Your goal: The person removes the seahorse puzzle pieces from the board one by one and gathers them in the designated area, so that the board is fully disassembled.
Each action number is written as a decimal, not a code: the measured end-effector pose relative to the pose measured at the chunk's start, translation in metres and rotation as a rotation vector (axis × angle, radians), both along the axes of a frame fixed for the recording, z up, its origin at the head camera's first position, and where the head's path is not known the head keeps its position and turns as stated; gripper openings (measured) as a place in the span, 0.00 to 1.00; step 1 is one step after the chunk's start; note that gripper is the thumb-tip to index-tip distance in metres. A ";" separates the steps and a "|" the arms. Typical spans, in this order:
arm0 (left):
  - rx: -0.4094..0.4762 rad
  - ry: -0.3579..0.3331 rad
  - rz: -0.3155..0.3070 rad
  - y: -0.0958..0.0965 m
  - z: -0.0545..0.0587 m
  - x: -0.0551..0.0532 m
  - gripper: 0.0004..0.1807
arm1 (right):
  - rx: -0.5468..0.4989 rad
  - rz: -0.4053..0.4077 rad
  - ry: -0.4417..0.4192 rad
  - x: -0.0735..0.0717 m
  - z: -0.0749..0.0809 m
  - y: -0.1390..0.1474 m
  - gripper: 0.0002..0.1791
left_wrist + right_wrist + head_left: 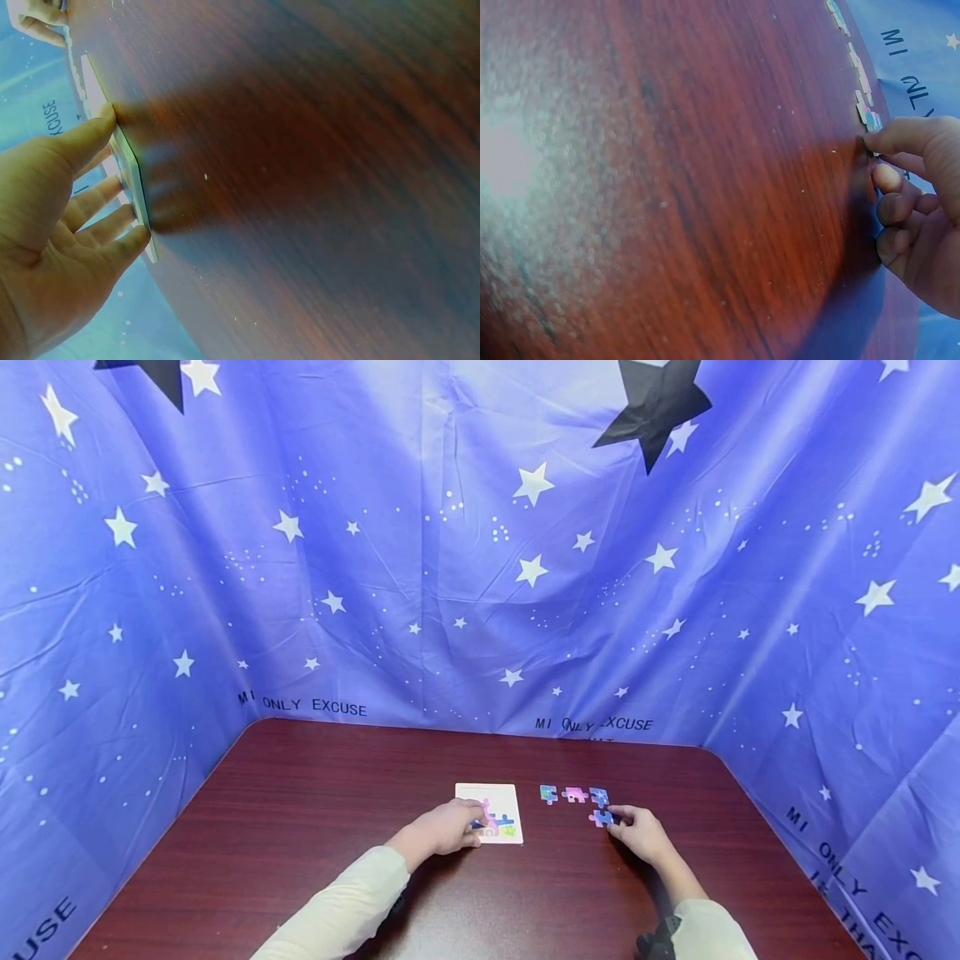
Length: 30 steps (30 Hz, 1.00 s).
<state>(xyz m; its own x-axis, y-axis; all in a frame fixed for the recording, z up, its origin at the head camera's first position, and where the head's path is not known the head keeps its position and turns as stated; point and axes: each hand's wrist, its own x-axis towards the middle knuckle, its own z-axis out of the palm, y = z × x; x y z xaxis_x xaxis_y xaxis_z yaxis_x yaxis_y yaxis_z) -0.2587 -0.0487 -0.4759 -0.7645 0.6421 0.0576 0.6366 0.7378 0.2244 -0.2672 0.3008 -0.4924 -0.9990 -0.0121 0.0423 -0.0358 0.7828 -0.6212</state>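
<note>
On the table, a square white puzzle board [489, 791] has several coloured pieces inside its frame. My left hand [452, 827] rests over its left part with spread, slightly bent fingers; in the left wrist view, the thumb and little finger touch the near edge of the board [133, 169]. To the right, my right hand [640, 835] pinches a blue and pink puzzle piece [601, 817] between thumb and forefinger, low at the tabletop. Just beyond it lie a blue piece [598, 796], a pink piece [575, 795] and a blue-green piece [548, 793] in a row.
The dark red-brown table [337, 777] has rounded far corners. A blue cloth [420, 568] with white stars and printed words hangs around its back and sides. In the right wrist view, glare [510, 157] brightens the table's left part.
</note>
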 end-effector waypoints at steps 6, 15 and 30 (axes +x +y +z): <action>0.004 -0.011 0.005 0.000 0.001 0.000 0.11 | -0.011 -0.012 -0.017 0.000 0.001 0.000 0.21; 0.007 0.016 -0.017 0.000 0.001 0.000 0.11 | -0.012 -0.029 0.009 0.000 -0.002 0.000 0.18; -0.001 0.013 -0.008 -0.001 -0.003 -0.001 0.11 | 0.003 -0.037 -0.020 -0.003 -0.001 0.002 0.17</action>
